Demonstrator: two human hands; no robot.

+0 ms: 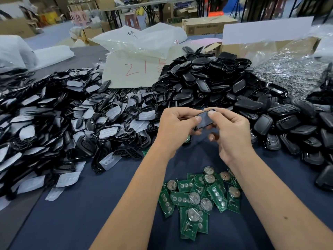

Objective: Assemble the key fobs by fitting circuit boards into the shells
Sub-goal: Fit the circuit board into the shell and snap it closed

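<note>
Both grips pinch fob (205, 119); underside hidden.

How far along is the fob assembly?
Done: the closed fobs heaped at right look assembled, though I can't confirm that. In hand: both hands, left hand and right hand, pinch one black fob. Left: a pile of green circuit boards and big heaps of open shells.
</note>
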